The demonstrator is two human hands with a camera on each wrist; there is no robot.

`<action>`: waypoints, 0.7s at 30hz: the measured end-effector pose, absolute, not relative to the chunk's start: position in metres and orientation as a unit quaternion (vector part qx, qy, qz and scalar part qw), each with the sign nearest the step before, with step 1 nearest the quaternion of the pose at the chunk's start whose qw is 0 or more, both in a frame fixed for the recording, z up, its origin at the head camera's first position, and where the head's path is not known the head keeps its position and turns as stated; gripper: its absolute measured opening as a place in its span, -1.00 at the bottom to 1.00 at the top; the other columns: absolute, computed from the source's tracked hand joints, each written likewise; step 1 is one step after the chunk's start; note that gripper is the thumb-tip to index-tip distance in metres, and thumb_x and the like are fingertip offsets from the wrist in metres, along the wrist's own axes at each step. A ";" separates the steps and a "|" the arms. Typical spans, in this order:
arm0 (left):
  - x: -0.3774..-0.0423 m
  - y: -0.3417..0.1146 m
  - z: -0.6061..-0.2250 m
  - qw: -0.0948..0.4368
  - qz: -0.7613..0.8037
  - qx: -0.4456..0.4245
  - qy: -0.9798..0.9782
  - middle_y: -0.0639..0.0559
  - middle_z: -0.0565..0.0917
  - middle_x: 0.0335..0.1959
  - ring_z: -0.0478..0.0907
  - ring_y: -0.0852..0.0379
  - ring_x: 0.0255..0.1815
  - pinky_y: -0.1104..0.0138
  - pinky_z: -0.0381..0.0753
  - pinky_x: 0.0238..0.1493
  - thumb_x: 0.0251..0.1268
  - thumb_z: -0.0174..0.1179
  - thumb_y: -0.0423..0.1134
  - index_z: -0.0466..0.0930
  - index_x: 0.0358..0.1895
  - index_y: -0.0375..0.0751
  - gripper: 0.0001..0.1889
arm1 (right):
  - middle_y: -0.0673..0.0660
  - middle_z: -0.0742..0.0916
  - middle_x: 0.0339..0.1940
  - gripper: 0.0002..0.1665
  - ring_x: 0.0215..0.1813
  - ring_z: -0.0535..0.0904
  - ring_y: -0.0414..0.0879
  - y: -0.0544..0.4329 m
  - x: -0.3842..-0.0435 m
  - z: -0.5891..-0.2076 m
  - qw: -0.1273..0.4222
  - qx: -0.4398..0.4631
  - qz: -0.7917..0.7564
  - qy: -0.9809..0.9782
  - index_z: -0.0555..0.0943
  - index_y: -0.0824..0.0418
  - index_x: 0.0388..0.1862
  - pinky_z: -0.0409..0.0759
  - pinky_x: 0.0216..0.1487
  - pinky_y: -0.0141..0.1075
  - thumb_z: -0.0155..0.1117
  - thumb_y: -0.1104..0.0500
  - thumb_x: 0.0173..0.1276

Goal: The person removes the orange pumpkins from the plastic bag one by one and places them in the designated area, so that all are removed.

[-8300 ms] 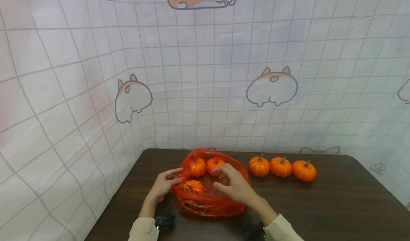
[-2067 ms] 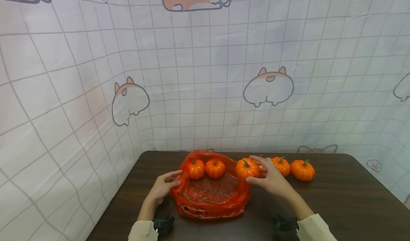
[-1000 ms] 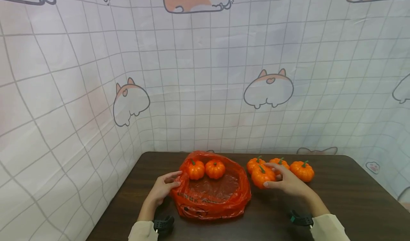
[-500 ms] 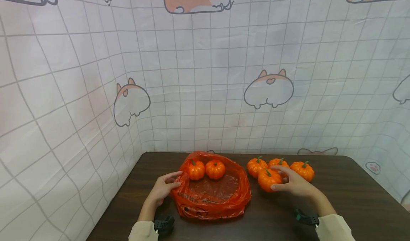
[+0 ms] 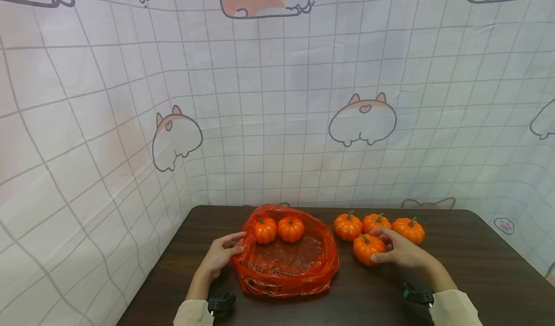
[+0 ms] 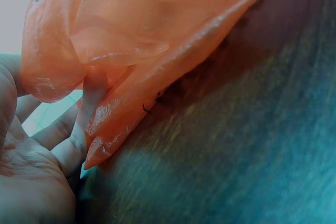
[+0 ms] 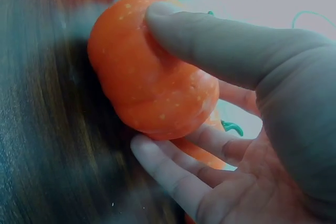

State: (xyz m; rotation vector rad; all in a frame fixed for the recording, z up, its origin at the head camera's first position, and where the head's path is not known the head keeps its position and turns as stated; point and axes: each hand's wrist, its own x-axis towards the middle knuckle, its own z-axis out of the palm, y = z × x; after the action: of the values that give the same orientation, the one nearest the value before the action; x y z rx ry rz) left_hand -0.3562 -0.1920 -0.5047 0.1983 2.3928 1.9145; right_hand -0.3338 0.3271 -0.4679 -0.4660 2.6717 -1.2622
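Note:
My right hand [image 5: 403,254] holds a small orange pumpkin [image 5: 368,250] with a green stem, low at the table just in front of a row of pumpkins. In the right wrist view the thumb lies across this pumpkin [image 7: 152,77], with fingers below and behind it. A red plastic bag [image 5: 286,287] with dark print stands at the left, its mouth wide. Inside, two pumpkins sit side by side: one at left [image 5: 265,231], one at right [image 5: 291,229]. At the bag's left rim, my left hand [image 5: 218,254] holds the thin plastic [image 6: 136,30] between thumb and fingers.
The row behind the right hand has a left pumpkin [image 5: 348,227], a partly hidden middle one [image 5: 375,223] and a right one [image 5: 409,231]. All stand on a dark wooden table [image 5: 468,263]. A white patterned sheet [image 5: 277,148] hangs behind and along the left.
My right hand took the front pumpkin out of the bag and carried it right, then lowered it in front of the row. My left hand has stayed at the bag's rim.

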 end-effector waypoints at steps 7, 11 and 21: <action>-0.357 -0.192 -0.505 0.035 0.621 0.068 0.780 -0.23 0.69 0.00 0.67 0.08 -0.12 0.23 0.70 -0.10 0.43 0.25 -0.32 0.56 0.37 -0.18 -0.54 | 0.35 0.56 0.24 -0.16 0.19 0.52 0.14 0.328 -0.333 -0.468 0.081 -0.154 -0.410 0.895 0.38 0.28 0.38 0.55 0.11 -0.03 0.55 0.00 0.25; -0.357 -0.192 -0.506 0.035 0.621 0.068 0.780 -0.23 0.68 0.01 0.66 0.08 -0.12 0.23 0.70 -0.10 0.43 0.25 -0.32 0.56 0.37 -0.17 -0.54 | 0.33 0.60 0.20 -0.16 0.16 0.54 0.14 0.330 -0.333 -0.467 0.081 -0.164 -0.402 0.897 0.38 0.28 0.39 0.57 0.06 -0.07 0.54 0.01 0.26; -0.357 -0.191 -0.504 0.036 0.621 0.061 0.781 -0.23 0.67 0.02 0.65 0.08 -0.12 0.23 0.70 -0.09 0.44 0.23 -0.33 0.57 0.36 -0.16 -0.55 | 0.34 0.63 0.03 -0.11 -0.18 0.55 -0.01 0.329 -0.335 -0.468 0.071 -0.175 -0.411 0.892 0.34 0.37 0.46 0.58 -0.26 -0.20 0.52 0.05 0.28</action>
State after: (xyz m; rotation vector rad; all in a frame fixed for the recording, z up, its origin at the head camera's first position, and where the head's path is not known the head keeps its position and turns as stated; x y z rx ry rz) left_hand -0.3570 -0.1915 -0.5039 0.1885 2.3970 1.9071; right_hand -0.3349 0.3292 -0.4683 -0.5263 2.6816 -1.2360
